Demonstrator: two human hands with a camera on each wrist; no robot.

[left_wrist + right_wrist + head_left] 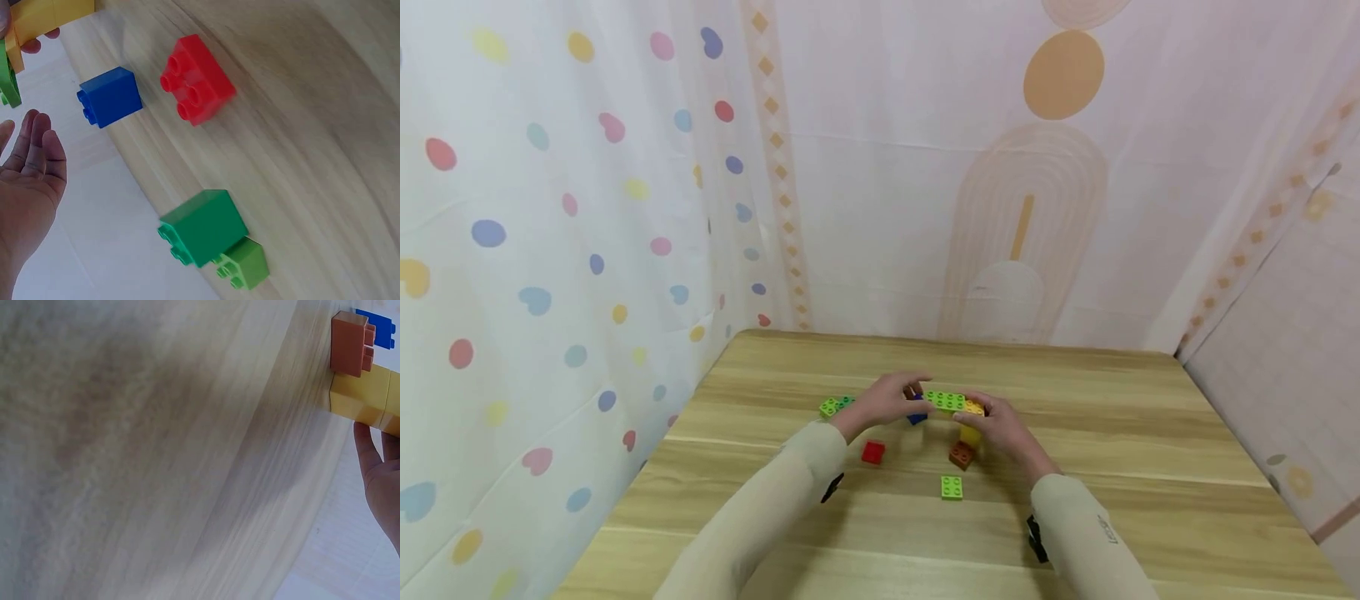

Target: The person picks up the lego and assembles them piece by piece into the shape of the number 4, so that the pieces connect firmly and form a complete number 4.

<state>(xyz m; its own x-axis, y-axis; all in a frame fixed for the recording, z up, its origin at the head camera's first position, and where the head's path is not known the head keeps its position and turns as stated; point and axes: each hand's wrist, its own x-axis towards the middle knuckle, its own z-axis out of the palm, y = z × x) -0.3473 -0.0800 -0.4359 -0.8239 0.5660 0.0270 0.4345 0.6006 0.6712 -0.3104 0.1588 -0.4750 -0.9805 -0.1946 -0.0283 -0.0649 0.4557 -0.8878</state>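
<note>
My right hand [1002,423] grips a stack of yellow toy bricks [361,399] at its upper part. A long light green brick [945,401] sits on top of the stack and juts out to the left. Close to that free end is my left hand [889,398]; the left wrist view shows its fingers [35,144] extended, apart from the bricks. A blue brick [111,97] stands on the table below the left hand, partly hidden in the head view. Beside the foot of the yellow stack lies a brown brick [961,455].
A red brick [873,452] lies nearer the front, left of the brown one. Farther left, a dark green brick [206,226] stands against a small light green brick [245,264]. A square light green brick [951,487] lies in front on the wooden table [1150,467]. Curtains surround the table's back and sides.
</note>
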